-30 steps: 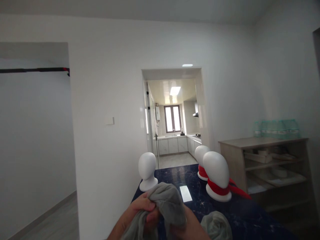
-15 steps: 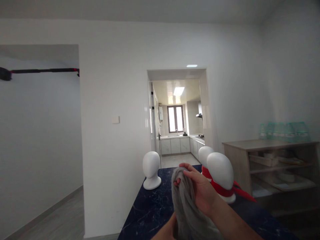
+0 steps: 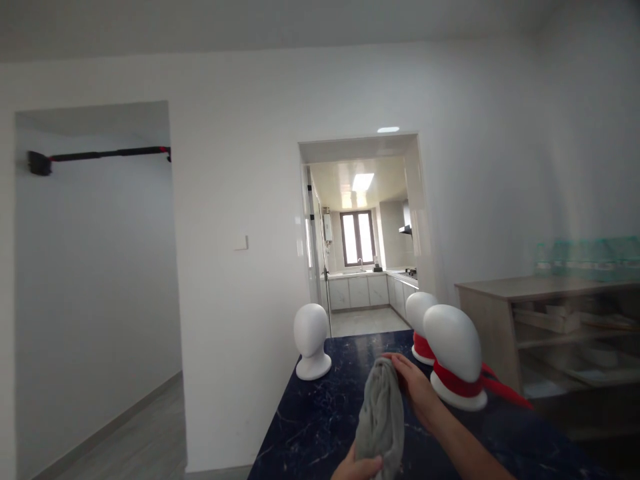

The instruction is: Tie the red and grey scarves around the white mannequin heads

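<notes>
A bunched grey cloth (image 3: pixel 381 417) hangs stretched between my two hands above a dark blue marbled table (image 3: pixel 315 417). My right hand (image 3: pixel 416 393) is closed on its upper end. At the bottom edge of the view my left hand (image 3: pixel 358 468) grips the lower end; only part of this hand shows. A bare white mannequin head (image 3: pixel 311 340) stands at the table's far left. Two more white mannequin heads (image 3: pixel 453 353) with red scarves (image 3: pixel 457 385) round their necks stand at the far right, close to my right hand.
A wooden shelf unit (image 3: pixel 555 327) with green water bottles (image 3: pixel 585 260) on top stands to the right. A doorway (image 3: pixel 363 233) straight ahead opens into a kitchen. On the left is another opening with a black bar (image 3: pixel 100 155) across it.
My right hand has pulled the upper end of the grey cloth forward and slightly down, away from my left hand, and the cloth is now drawn out long. The view has shifted left.
</notes>
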`<action>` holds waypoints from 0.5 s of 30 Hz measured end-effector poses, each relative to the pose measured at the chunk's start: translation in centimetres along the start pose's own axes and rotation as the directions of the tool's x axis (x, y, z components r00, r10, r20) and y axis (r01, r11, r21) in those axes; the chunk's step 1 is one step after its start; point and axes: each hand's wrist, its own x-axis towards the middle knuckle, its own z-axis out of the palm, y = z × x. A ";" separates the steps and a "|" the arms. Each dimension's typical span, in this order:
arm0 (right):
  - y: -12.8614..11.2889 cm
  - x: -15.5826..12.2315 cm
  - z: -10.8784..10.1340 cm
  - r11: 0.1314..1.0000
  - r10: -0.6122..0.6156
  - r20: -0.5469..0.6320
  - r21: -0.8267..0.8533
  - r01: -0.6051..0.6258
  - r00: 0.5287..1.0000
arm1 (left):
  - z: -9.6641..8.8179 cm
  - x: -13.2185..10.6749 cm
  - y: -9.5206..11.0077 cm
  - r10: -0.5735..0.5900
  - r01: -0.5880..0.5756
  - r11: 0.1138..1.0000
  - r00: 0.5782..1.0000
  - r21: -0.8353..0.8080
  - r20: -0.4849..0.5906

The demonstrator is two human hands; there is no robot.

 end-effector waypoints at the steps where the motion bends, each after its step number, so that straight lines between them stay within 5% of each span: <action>1: 2.0 0.3 -0.9 0.994 0.009 -0.019 -0.106 -0.011 1.000 | -0.8 0.6 -0.8 0.022 -0.023 1.000 1.000 -0.020 -0.017; 4: 7.3 0.4 -2.9 0.918 -0.020 -0.029 -0.398 0.007 0.999 | -2.6 2.3 -1.8 0.030 -0.032 0.999 0.981 -0.006 -0.191; 8: 10.8 -0.2 -3.9 0.762 -0.048 0.063 -0.643 0.077 0.997 | -2.9 5.1 0.5 0.000 0.023 0.998 0.902 0.050 -0.433; 11: 11.6 -0.4 -4.0 0.687 -0.056 0.065 -0.722 0.085 0.996 | -2.8 7.6 4.1 0.032 0.005 0.997 0.884 0.078 -0.466; 15: 11.9 -0.5 -4.0 0.646 -0.056 0.075 -0.757 0.094 0.996 | -4.2 9.6 8.9 0.072 0.000 0.985 0.912 0.174 -0.404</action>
